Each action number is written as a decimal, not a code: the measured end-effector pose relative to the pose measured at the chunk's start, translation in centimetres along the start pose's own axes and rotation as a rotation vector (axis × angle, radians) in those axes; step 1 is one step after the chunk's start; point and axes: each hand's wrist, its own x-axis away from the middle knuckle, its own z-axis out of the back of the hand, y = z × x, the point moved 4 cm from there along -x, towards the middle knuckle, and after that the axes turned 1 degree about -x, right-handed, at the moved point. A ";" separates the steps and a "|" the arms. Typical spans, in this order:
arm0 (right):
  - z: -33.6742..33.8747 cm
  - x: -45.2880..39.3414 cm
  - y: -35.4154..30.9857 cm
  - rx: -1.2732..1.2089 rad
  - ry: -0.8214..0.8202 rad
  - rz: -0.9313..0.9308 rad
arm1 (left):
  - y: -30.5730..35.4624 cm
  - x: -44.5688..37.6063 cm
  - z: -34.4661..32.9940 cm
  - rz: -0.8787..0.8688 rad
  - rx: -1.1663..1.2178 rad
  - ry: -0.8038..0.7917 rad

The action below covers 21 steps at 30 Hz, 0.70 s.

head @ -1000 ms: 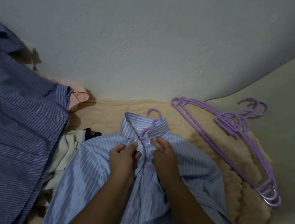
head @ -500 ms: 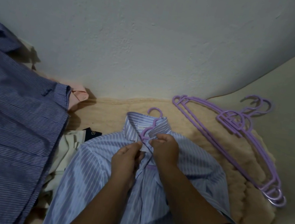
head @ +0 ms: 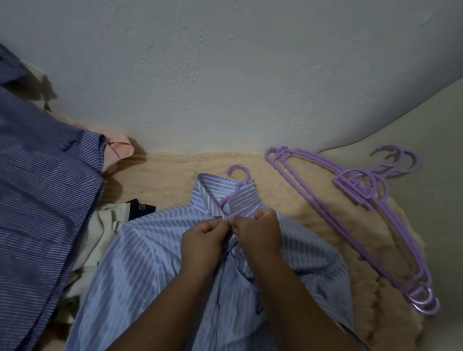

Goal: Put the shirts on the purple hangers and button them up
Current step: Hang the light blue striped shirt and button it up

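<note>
Both hands [head: 230, 240] pinch shirt [head: 151, 268] placket (collar) — hangered.

Both forearms reach forward side by side, the left hand [head: 204, 238] and right hand [head: 258, 232] meeting knuckle to knuckle, fingers curled and pinching fabric between them.

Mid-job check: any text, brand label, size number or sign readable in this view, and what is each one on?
"CA…": start of a printed word inside the collar of the light blue striped shirt, cut off by the purple hanger; the rest is hidden.
Small round emblem on the dark navy garment: too small to read.
Nothing readable on the dark blue striped shirt, the spare purple hangers or the wall.
</note>
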 end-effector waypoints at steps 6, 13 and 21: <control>0.3 -0.4 0.1 0.003 -0.008 0.053 | -0.6 -0.8 0.4 0.016 -0.038 -0.049; 0.6 -0.5 -0.1 0.105 -0.039 0.168 | -0.9 -1.2 0.4 0.026 -0.008 -0.108; 0.6 0.7 0.6 0.113 -0.101 0.304 | -0.5 -0.8 0.7 0.119 0.141 -0.115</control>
